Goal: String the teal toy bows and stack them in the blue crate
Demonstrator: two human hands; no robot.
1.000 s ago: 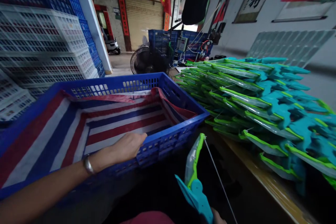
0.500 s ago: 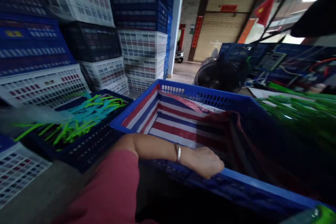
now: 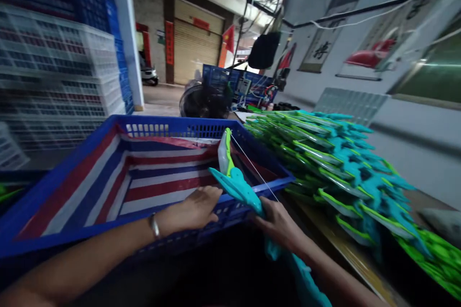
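My left hand (image 3: 192, 211) rests on the near rim of a blue crate (image 3: 72, 235), fingers curled over the edge. The crate is lined with red, white and blue striped sheeting (image 3: 151, 177). My right hand (image 3: 279, 225) grips a teal and green toy bow (image 3: 236, 180) by its middle. The bow's upper limb and string reach over the crate's right corner. A bracelet sits on my left wrist.
A big pile of the same teal and green toy bows (image 3: 331, 163) lies on the wooden table (image 3: 355, 261) to the right. Stacked white and blue crates (image 3: 54, 62) rise at the left. A black fan (image 3: 196, 98) and more blue crates stand behind.
The view swung left to a crate of green parts and back again. My right hand has lifted the bow up from my lap to the crate's right corner. My left hand stayed on the rim.
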